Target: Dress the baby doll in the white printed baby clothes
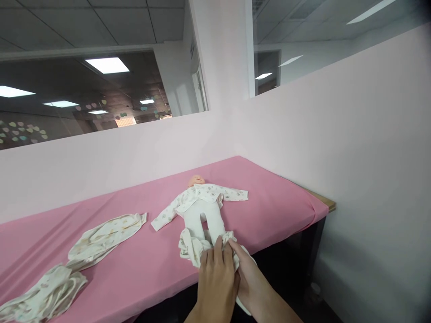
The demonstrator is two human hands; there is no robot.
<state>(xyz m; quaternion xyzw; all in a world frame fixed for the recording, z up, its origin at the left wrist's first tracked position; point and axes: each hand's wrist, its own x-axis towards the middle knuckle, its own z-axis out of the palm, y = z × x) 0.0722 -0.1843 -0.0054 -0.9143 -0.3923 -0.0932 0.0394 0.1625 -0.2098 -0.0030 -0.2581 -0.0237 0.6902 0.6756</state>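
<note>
A baby doll (201, 202) lies on its back on the pink-covered table (141, 264), head toward the wall. It wears a printed long-sleeved top, and its white legs are bare. Bunched printed trousers (190, 244) sit around its feet at the table's front edge. My left hand (215, 280) grips that bunched cloth from the front, fingers curled over it. Pressed against it on the right, my right hand (249, 278) pinches the same cloth, part of which hangs below the table edge.
Loose printed baby garments (97, 240) lie spread on the table's left part, with more cloth (43, 294) at the bottom left. Pink partition walls (336, 134) enclose the back and right. The table's right end (325, 206) drops to the floor.
</note>
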